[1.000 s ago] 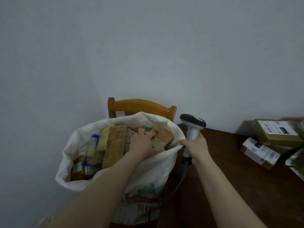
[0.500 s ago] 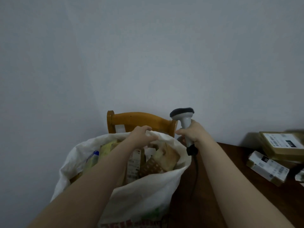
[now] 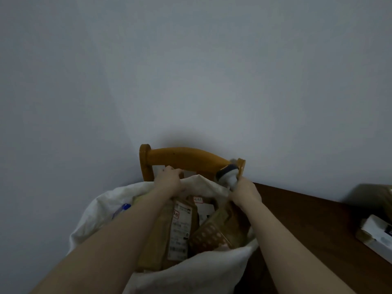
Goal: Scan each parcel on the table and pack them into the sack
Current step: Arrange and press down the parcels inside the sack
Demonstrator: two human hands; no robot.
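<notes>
One white sack [image 3: 191, 270] stands open between the two hands with at least three brown parcels [image 3: 180, 230] inside – the left hand [image 3: 169, 183] grips its far rim, the right hand [image 3: 246, 194] is closed round the one scanner [image 3: 228, 175] at the same rim – and two more parcels [image 3: 375, 236] lie well apart on the surface [image 3: 307, 225].

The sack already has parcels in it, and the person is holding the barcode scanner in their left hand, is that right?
Not quite. The head view shows the scanner in the right hand; the left hand grips the rim of the sack. The sack does have parcels in it.
</notes>
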